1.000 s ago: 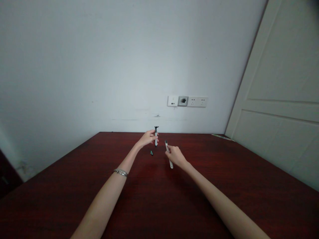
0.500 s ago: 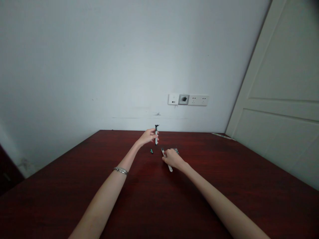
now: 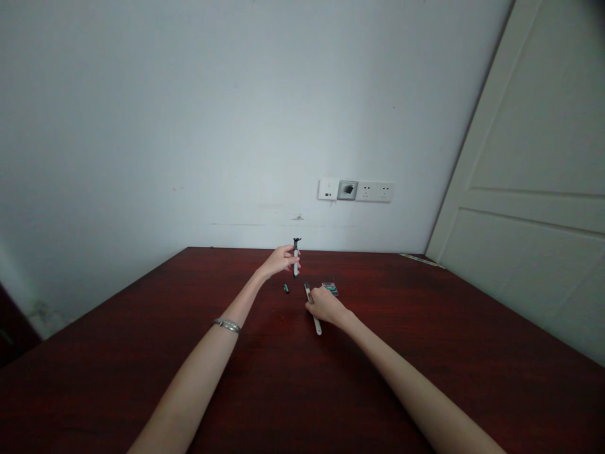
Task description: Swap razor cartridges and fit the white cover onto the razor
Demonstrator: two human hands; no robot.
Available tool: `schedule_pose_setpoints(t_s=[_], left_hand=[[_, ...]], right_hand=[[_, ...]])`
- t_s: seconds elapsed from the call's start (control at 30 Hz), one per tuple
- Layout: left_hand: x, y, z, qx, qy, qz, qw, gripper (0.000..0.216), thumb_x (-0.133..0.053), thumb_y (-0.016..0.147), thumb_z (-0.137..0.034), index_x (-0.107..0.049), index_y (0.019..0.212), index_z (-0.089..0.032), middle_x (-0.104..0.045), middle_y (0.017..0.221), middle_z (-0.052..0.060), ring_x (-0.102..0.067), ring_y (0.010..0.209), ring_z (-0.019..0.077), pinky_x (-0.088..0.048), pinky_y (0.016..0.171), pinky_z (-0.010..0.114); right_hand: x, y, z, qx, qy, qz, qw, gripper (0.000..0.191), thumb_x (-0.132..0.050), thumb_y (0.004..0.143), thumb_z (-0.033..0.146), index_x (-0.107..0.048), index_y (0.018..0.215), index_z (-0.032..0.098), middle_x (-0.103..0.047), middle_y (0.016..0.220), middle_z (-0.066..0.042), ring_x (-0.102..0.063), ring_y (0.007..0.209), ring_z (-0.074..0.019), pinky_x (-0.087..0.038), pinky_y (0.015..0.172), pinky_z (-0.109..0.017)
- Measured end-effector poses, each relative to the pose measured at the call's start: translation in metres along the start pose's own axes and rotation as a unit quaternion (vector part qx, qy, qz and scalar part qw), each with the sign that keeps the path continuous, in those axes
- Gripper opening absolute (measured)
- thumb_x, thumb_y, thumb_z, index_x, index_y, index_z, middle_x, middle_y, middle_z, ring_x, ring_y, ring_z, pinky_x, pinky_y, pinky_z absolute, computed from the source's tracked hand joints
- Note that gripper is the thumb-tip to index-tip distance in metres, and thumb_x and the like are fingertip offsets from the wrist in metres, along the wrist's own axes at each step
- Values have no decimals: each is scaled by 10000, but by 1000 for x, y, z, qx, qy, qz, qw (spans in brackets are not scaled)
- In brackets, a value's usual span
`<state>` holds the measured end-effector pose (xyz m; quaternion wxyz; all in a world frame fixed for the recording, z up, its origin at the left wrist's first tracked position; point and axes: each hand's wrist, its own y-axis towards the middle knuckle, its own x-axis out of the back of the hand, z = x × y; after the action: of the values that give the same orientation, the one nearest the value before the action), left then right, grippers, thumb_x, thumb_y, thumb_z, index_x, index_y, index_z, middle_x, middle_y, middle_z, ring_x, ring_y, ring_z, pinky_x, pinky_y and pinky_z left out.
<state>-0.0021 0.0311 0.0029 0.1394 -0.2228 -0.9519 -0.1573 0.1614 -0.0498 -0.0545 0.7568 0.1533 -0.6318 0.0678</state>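
My left hand (image 3: 285, 259) is closed around a white and black razor handle (image 3: 296, 261), held upright above the table with its dark forked end at the top. Below that hand, a small green and black piece (image 3: 286, 288), which looks like a razor cartridge, lies on the table. My right hand (image 3: 325, 304) pinches a slim white handle (image 3: 316, 325) with a dark tip and a hole in its near end. Its middle is hidden by my fingers. Just behind the right hand lies a small clear case (image 3: 331, 289) with green parts inside.
The dark red wooden table (image 3: 265, 391) runs back to a pale wall (image 3: 236, 126). Sockets and switches (image 3: 355, 190) are set in the wall. A white panelled door (image 3: 529, 189) leans in at the right. A thin strip (image 3: 422, 260) lies at the table's back right edge.
My right hand has shifted slightly left and turned the slim white handle, so its near end sits lower and further left. More of the clear case shows. The left hand is nearly still.
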Motion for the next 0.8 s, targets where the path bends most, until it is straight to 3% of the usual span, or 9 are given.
schedule_pose_setpoints(t_s=[0.3,0.6,0.7,0.8], left_hand=[[-1,0,0,1,0,12,1000,201,-541,765,-209,-493,948,-142,-659,706,66,-647,549,164,-440,478,205],[-2,-3,-4,8,-26,13,1000,238,-578,755,-250,-493,949,-143,-661,718,69,-647,552,164,-466,484,221],[-2,-3,-5,4,-29,12,1000,245,-589,751,-258,-495,944,-140,-660,718,72,-647,556,164,-468,481,217],[-1,-4,-7,3,-53,14,998,262,-602,744,-269,-495,945,-139,-661,734,79,-651,573,169,-489,502,239]], right_hand=[[5,-2,5,-6,-6,21,1000,256,-475,775,205,-667,888,79,-669,931,-204,-644,884,-257,-449,716,-256],[-1,-1,1,20,6,1,1000,253,-468,793,231,-669,846,88,-677,868,-191,-647,835,-251,-434,687,-253],[2,0,0,10,16,-38,999,248,-454,807,223,-671,800,102,-678,837,-171,-642,819,-233,-420,707,-252],[11,3,-7,3,46,-119,992,258,-430,824,213,-675,814,135,-667,868,-133,-629,821,-202,-405,737,-247]])
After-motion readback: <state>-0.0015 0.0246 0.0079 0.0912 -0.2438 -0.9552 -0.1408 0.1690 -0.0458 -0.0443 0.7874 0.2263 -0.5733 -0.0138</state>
